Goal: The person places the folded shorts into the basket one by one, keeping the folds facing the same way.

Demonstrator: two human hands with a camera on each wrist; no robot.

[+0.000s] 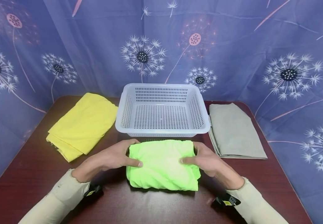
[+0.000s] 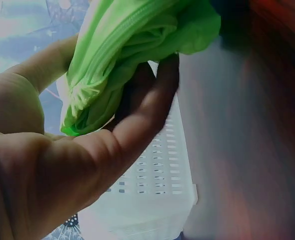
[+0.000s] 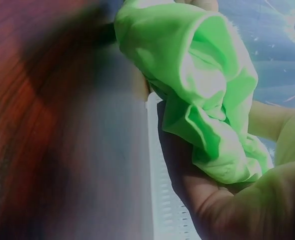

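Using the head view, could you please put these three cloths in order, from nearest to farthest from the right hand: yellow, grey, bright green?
From the right hand:
1. Bright green cloth: gripped by it, in front of the basket.
2. Grey cloth: on the table's right side.
3. Yellow cloth: on the left side, beyond the left hand.

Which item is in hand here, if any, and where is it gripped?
A folded neon-green cloth, held at its two side ends: left hand on one, right hand on the other, thumbs on top, fingers underneath.
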